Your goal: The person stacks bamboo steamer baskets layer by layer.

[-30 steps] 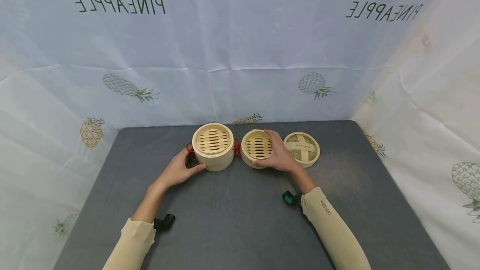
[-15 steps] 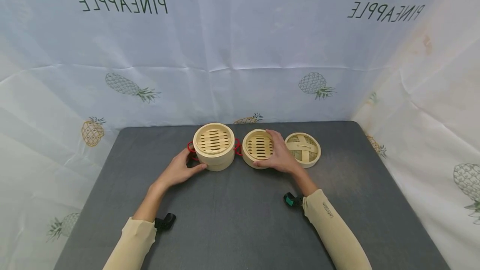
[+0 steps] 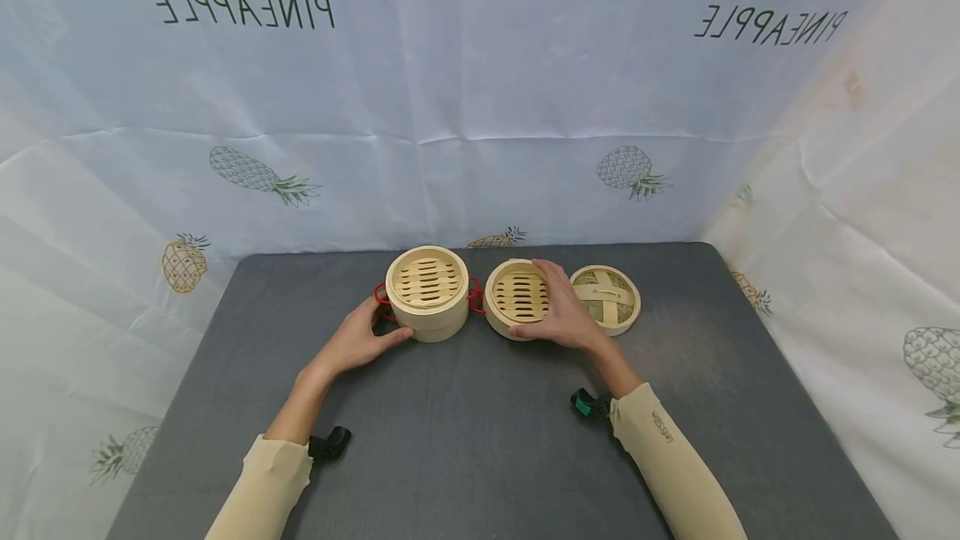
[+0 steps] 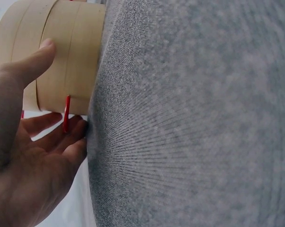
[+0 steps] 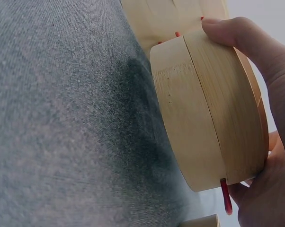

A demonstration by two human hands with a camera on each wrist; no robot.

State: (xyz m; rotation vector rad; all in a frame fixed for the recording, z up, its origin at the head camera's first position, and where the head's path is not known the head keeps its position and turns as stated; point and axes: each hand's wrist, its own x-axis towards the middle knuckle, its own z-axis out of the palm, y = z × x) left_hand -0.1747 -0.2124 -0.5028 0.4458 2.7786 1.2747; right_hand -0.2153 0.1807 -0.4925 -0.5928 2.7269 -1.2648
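Observation:
A stack of bamboo steamer baskets with red loop handles stands toward the back of the table. My left hand holds it from the left, thumb on the front wall and fingers beside a red handle. Just right of the stack is another bamboo steamer basket with a slatted bottom. My right hand grips this one from its right side, thumb at the front of the rim and fingers round the far side. A red handle pokes out near the right palm.
A round woven bamboo lid with crossed strips lies right of the right hand, partly behind it. The dark grey table ends at a white pineapple-print curtain. Both wrists carry small black cameras.
My right hand and forearm have shifted very slightly to the right. The left hand keeps its hold on the stack, which stays in place.

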